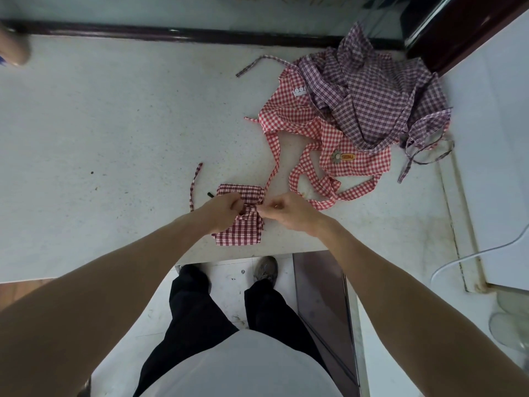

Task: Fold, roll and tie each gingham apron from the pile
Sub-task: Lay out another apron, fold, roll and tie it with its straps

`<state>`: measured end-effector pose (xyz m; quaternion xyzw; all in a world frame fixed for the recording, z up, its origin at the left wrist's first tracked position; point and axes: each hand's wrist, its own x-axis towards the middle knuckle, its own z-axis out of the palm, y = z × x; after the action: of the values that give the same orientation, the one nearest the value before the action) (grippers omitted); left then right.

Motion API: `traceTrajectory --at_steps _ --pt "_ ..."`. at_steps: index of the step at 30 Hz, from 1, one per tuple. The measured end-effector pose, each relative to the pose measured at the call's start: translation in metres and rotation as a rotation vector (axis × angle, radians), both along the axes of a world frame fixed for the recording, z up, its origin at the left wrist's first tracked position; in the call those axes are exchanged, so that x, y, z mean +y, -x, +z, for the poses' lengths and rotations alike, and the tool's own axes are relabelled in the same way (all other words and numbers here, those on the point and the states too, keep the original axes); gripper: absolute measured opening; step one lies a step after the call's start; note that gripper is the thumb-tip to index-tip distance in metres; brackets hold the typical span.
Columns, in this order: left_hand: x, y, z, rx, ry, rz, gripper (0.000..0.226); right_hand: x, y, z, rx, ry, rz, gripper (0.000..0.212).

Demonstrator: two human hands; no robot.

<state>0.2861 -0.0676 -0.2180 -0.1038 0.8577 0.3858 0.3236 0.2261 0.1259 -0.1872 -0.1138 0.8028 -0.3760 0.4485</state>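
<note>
A dark red gingham apron, folded into a small roll, lies near the front edge of the pale counter. Its strap wraps across the middle of the roll. My left hand and my right hand meet over the roll's middle, each pinching the strap where it crosses. One loose strap end trails to the left of the roll. At the back right lies the pile: a bright red gingham apron with a purple gingham apron on top of it.
A dark ledge runs along the counter's back edge. A white appliance with a white cable stands at the right. A blurred object sits at the far left. Below the counter edge are my legs and the floor.
</note>
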Motion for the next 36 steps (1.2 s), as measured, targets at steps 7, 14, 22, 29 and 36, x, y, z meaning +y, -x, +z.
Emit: traceTrajectory --at_steps 7,14,22,29,36 --pt "-0.009 -0.026 -0.006 0.163 0.054 0.019 0.017 0.018 0.018 -0.021 0.165 -0.117 -0.163 0.018" --pt "-0.008 -0.056 -0.019 0.136 0.057 0.114 0.024 0.024 0.013 -0.039 0.279 -0.262 -0.194 0.026" --pt "0.024 -0.05 -0.024 0.056 0.149 0.208 0.061 0.02 -0.001 -0.037 0.287 -0.271 -0.136 0.025" --pt "0.026 -0.041 -0.01 0.158 0.294 0.112 0.04 0.008 0.0 -0.027 0.455 -0.348 -0.073 0.015" --pt "0.005 -0.036 0.006 0.287 0.452 -0.02 0.025 0.019 0.02 -0.019 0.299 -0.056 -0.076 0.048"
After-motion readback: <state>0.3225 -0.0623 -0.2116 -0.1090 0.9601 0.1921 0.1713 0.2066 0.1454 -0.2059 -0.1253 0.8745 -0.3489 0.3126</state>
